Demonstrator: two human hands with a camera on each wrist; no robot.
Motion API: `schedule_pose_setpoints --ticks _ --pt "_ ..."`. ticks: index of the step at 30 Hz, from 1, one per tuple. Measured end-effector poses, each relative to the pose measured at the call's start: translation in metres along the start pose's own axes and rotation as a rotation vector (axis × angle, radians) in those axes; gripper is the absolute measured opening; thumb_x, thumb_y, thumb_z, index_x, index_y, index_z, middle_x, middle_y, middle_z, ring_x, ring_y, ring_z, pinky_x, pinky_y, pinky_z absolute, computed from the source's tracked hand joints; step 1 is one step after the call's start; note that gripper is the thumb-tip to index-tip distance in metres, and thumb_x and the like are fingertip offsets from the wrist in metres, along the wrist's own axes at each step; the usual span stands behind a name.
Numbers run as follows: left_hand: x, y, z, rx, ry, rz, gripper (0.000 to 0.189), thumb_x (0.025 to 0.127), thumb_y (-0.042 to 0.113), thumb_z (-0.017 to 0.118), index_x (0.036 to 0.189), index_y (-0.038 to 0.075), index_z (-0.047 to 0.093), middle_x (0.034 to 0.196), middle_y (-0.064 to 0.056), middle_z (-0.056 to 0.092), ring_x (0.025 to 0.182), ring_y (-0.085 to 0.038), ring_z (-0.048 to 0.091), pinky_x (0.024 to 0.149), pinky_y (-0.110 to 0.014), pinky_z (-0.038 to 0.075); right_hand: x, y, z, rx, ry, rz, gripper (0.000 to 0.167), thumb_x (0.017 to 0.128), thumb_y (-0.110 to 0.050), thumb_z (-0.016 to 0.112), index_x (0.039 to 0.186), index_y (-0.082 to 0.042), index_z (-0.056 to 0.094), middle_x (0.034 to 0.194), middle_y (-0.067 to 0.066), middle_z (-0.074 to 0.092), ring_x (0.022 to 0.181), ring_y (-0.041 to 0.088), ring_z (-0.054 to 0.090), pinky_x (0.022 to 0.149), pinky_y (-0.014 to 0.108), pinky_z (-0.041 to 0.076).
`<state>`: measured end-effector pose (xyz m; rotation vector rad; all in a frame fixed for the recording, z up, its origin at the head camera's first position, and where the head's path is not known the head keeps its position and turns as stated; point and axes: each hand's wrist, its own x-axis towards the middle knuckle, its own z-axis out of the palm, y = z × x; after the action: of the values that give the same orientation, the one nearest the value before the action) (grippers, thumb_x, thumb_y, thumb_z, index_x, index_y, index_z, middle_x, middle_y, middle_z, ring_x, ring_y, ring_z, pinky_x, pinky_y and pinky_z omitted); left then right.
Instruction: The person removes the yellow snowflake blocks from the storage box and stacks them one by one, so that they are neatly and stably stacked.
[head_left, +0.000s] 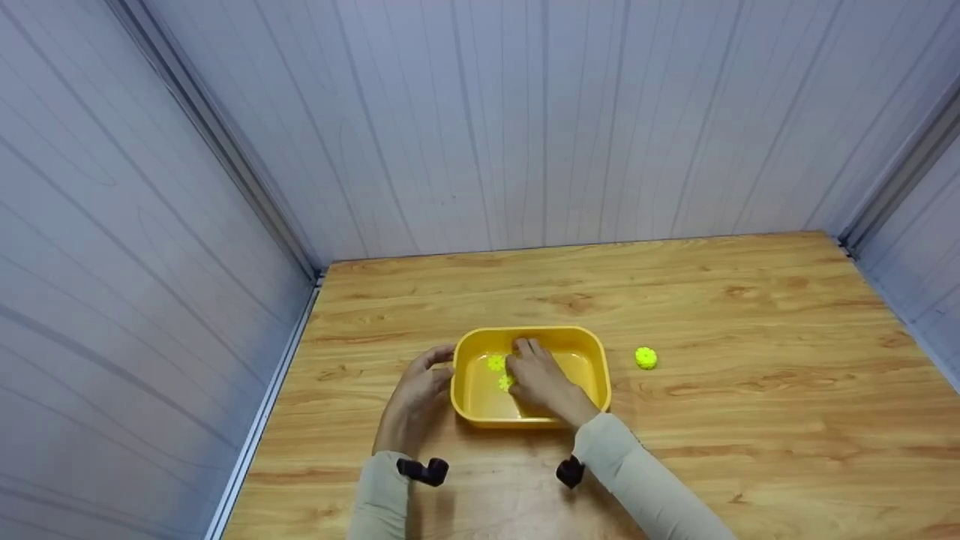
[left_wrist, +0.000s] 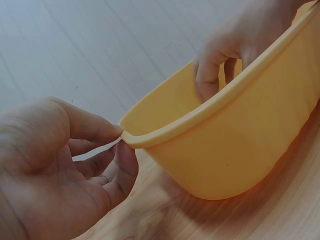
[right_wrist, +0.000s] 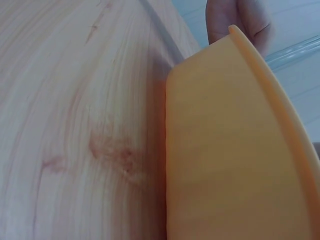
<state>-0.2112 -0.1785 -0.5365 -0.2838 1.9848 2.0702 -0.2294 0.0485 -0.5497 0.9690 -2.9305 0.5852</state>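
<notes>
Pinching yellow tub [head_left: 480,343] rim: left hand [head_left: 420,386], likely steadying it | sitting inside: right hand [head_left: 541,377], finger grip hidden, cannot tell | flower pieces [head_left: 496,363]: lying left of right fingers

The person's left forearm [head_left: 381,499] reaches nearly straight forward, the left hand [head_left: 418,386] turned palm inward, with thumb [left_wrist: 95,125] and fingertips drawn together in a pinch. The right forearm [head_left: 652,480] slants forward and leftward; the right hand [head_left: 541,379] is back-up, fingers bent downward, their tips partly hidden.
</notes>
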Motion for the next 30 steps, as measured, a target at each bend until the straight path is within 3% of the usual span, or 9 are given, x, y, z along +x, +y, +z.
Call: schedule_pose_setpoints --ticks 11,20,25,30 --pt "-0.001 0.0 -0.001 -0.014 0.004 -0.049 0.046 0.085 -0.005 0.053 0.13 0.005 0.054 0.13 -0.014 0.048 0.11 -0.026 0.054 0.088 -0.032 0.049 -0.003 0.0 -0.003 0.047 0.01 0.007 0.023 0.078 -0.019 0.075 0.083 -0.011 0.054 0.111 0.012 0.049 0.102 0.029 0.042 0.087 0.043 0.038" --pt "-0.001 -0.001 0.0 -0.012 -0.016 -0.034 0.046 0.084 -0.006 0.054 0.129 0.004 0.054 0.129 -0.015 0.047 0.104 -0.024 0.054 0.086 -0.031 0.049 -0.007 0.005 -0.009 0.231 0.002 0.026 0.015 0.085 -0.02 0.071 0.077 -0.014 0.059 0.125 0.016 0.05 0.118 0.034 0.043 0.101 0.05 0.035" --pt "0.001 -0.001 -0.001 -0.011 -0.015 -0.031 0.047 0.084 -0.007 0.054 0.13 0.004 0.054 0.129 -0.016 0.047 0.105 -0.024 0.053 0.086 -0.031 0.049 -0.007 0.007 -0.014 0.311 0.019 0.05 0.014 0.085 -0.021 0.071 0.077 -0.014 0.061 0.121 0.012 0.052 0.116 0.032 0.044 0.1 0.048 0.037" --pt "0.001 -0.001 -0.001 -0.016 -0.03 -0.016 0.044 0.087 -0.005 0.053 0.131 0.002 0.052 0.129 -0.017 0.047 0.104 -0.024 0.056 0.085 -0.031 0.05 -0.008 0.007 -0.023 0.375 0.048 0.035 0.012 0.085 -0.019 0.071 0.08 -0.012 0.062 0.123 0.016 0.053 0.117 0.037 0.045 0.099 0.05 0.039"
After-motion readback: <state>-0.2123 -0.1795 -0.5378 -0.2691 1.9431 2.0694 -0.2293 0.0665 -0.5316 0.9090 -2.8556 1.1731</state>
